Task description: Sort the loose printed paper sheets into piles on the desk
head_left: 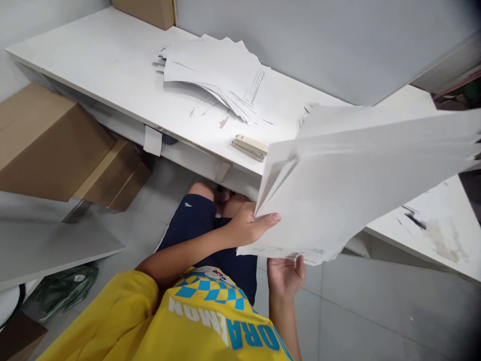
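Both hands hold a big stack of white paper sheets above the lap. The left hand pinches the stack's edge, and the right hand cups it from below so it does not droop. A cream stapler lies on the white tabletop.

The person is wearing a bright yellow short-sleeved cotton T-shirt and dark navy fabric shorts. On the T-shirt's front, a blue checkered print is showing above large white and blue block letters. Below the T-shirt's hem, a small white logo is showing on the shorts.
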Tool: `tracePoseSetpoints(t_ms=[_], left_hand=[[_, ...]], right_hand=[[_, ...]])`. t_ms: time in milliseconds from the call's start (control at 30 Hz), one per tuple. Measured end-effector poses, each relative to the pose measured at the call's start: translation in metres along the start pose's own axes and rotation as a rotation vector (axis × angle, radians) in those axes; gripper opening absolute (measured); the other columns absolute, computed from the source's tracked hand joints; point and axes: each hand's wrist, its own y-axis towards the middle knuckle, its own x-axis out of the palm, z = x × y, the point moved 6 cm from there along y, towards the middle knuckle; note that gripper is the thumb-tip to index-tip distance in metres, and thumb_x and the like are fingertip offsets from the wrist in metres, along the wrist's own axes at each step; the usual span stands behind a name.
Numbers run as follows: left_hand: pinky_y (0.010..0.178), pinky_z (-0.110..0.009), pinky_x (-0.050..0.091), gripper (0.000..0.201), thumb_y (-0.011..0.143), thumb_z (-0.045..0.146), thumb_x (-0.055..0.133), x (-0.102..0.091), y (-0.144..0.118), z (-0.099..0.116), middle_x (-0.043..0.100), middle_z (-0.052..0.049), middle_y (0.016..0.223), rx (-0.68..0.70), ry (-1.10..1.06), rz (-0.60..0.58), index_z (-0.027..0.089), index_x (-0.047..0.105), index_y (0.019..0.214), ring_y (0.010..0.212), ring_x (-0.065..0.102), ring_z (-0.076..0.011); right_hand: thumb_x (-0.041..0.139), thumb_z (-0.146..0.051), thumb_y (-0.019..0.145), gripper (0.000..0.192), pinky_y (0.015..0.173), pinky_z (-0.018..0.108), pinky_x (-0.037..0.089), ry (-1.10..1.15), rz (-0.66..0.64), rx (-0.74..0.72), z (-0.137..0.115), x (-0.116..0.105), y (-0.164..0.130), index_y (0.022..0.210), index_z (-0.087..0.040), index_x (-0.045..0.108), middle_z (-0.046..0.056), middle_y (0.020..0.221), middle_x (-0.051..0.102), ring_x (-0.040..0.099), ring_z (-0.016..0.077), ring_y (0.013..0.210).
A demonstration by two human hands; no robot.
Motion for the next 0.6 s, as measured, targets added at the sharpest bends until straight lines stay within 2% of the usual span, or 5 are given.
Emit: tracePoseSetpoints(t_ms=[100,267,433,600], left_hand=[[0.088,-0.036,0.053,0.038,0.092,0.05,0.054,0.009,0.001,0.003,0.069,-0.009,0.084,0.033,0.093,-0.113,0.014,0.065,0.086,0.095,0.065,-0.0246],[0.095,-0.034,0.05,0.027,0.097,0.033,0.048,0.022,-0.004,0.009,0.072,-0.009,0.104,0.012,0.283,-0.331,0.016,0.067,0.105,0.103,0.065,-0.0223],[0.097,-0.032,0.049,0.029,0.099,0.031,0.045,0.026,-0.002,0.012,0.072,-0.01,0.112,0.047,0.314,-0.392,0.015,0.066,0.112,0.108,0.066,-0.0216],[0.102,-0.032,0.046,0.029,0.098,0.029,0.047,0.026,0.008,0.018,0.07,-0.01,0.122,0.085,0.286,-0.418,0.017,0.067,0.116,0.118,0.063,-0.0221]], right_hand=[[0.07,-0.032,0.077,0.04,0.115,0.05,0.043,0.015,-0.027,0.021,0.009,0.0,0.008,0.116,-0.023,0.07,0.006,0.122,0.074,0.063,0.0234,0.124],[0.069,-0.03,0.079,0.045,0.12,0.045,0.038,0.031,-0.045,0.008,0.012,0.0,0.018,0.123,-0.02,0.067,0.006,0.127,0.071,0.059,0.0211,0.129],[0.069,-0.032,0.081,0.047,0.121,0.047,0.035,0.043,-0.084,-0.018,0.005,0.008,0.023,0.126,-0.018,0.064,0.008,0.131,0.068,0.055,0.0223,0.133],[0.07,-0.027,0.077,0.054,0.122,0.048,0.034,0.051,-0.107,-0.082,-0.014,0.037,0.019,0.13,-0.017,0.061,0.009,0.136,0.064,0.052,0.0237,0.136]])
